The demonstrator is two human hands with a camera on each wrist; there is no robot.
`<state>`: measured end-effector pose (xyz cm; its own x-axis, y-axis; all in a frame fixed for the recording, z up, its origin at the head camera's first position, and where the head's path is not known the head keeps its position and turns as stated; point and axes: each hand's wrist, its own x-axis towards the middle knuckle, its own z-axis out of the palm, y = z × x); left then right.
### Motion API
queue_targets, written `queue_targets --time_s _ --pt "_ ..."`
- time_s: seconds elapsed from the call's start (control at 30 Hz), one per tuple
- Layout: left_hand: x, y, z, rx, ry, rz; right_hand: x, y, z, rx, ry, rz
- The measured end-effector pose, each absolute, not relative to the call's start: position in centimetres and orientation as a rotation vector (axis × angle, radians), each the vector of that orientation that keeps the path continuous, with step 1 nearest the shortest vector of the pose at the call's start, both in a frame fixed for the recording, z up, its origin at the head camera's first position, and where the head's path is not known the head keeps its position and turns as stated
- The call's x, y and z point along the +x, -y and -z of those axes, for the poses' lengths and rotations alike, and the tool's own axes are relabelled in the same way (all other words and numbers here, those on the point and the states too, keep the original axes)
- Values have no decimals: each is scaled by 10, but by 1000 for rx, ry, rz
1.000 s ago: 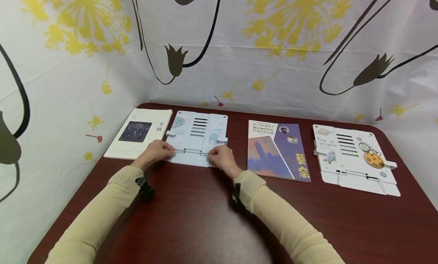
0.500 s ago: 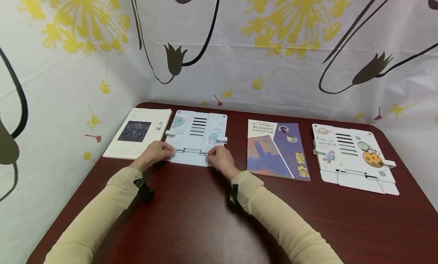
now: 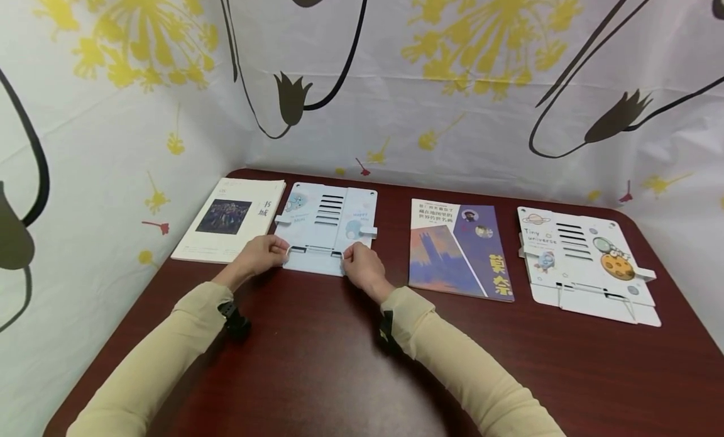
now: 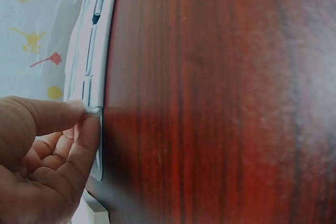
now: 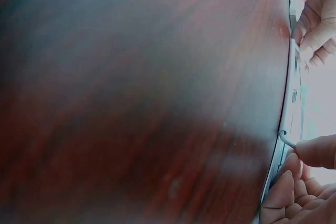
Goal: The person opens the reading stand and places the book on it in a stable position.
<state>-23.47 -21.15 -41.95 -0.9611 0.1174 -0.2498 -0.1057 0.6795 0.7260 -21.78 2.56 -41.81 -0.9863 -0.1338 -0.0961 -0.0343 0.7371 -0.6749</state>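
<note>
Well, left grip (image 3: 260,254) and right grip (image 3: 365,265) pinch bookstand wires (image 5: 286,140) on a reddish table (image 3: 317,361) before flowered cloth (image 3: 362,122).

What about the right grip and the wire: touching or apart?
Touching: in the right wrist view, the wire meets the thumb of the right grip.
</note>
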Motion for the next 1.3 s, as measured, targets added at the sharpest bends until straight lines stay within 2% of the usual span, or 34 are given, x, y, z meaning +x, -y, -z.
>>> queue_targets --time_s 1.3 --pt "-220 207 424 185 -2796 -1165 -221 -31 422 -470 -2813 1155"
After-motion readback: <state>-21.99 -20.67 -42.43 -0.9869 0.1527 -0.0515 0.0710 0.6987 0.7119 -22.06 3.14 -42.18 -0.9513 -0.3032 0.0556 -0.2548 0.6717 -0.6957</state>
